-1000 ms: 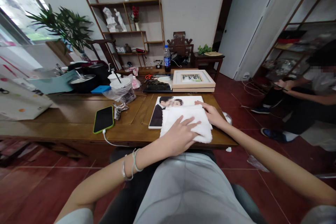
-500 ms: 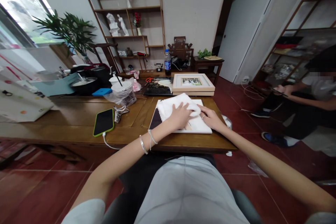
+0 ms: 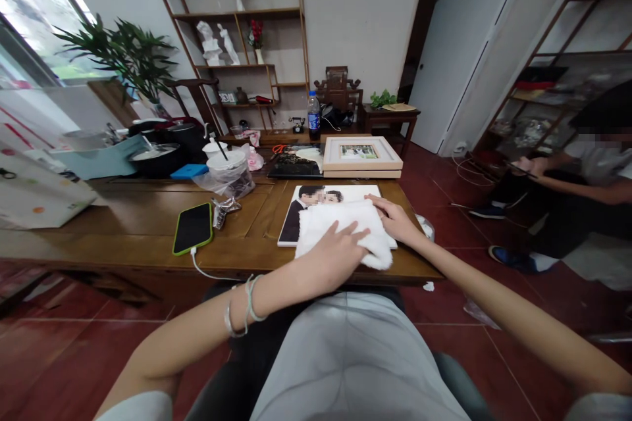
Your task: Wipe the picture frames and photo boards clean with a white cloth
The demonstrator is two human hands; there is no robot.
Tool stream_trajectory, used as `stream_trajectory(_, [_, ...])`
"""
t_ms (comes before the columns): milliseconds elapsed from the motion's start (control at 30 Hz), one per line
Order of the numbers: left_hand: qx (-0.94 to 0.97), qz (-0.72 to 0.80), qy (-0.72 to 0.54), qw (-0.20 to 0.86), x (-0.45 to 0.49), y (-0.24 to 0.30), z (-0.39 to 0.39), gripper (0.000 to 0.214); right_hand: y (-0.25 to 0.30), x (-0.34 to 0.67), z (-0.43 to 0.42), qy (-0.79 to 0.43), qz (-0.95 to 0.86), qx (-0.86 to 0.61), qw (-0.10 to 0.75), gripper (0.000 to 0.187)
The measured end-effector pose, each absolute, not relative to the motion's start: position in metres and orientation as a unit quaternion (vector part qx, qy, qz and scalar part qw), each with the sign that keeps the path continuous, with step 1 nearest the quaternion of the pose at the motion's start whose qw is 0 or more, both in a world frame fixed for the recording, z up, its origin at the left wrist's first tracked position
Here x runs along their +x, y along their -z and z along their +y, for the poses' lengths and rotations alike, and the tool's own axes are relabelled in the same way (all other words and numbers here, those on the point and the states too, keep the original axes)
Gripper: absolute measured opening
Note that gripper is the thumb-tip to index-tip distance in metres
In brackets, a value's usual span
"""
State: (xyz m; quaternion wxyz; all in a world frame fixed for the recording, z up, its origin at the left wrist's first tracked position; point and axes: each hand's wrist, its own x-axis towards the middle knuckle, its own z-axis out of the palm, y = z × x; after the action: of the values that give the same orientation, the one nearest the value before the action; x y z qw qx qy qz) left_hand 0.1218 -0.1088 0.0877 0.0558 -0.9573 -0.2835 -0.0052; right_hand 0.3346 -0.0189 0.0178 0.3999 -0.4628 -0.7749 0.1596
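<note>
A white cloth (image 3: 338, 216), thick and fluffy like a folded towel, lies over the near half of a large photo print (image 3: 295, 220) on a wooden table (image 3: 123, 223). Its near right corner is bunched up and hangs just past the print's edge. The print is a flat board with white edges, lying close to the table's near edge. Its uncovered far part shows a person in a dark suit.

The left hand (image 3: 338, 253) lies palm down on the near part of the cloth, with the fingers stretched out and slightly spread. Thin bracelets (image 3: 241, 306) circle that wrist. The right hand (image 3: 399, 222) rests flat at the cloth's right side, fingers extended and close together, with the fingertips on the cloth's far right corner.

Just behind the print stands a pale framed picture (image 3: 362, 154) on a stack. To the left of the print lie a crumpled foil wrapper (image 3: 223, 207) and a phone (image 3: 193, 227) in a green case with a white cable plugged in. Farther back are a plastic bag holding a lidded cup (image 3: 228, 171) and a blue-labelled bottle (image 3: 313, 116). Another person (image 3: 592, 171) sits on the floor, well apart on the right.
</note>
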Motion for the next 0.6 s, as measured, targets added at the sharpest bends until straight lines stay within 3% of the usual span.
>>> stream_trajectory(333, [-0.925, -0.378, 0.010, 0.044, 0.071, -0.070, 0.002, 0.033, -0.016, 0.333, -0.018, -0.136, -0.778, -0.478, 0.386, 0.035])
stream_trajectory(600, [-0.913, -0.401, 0.063, 0.050, 0.061, -0.061, 0.031, 0.035, -0.018, 0.333, -0.020, -0.139, -0.777, -0.481, 0.382, 0.034])
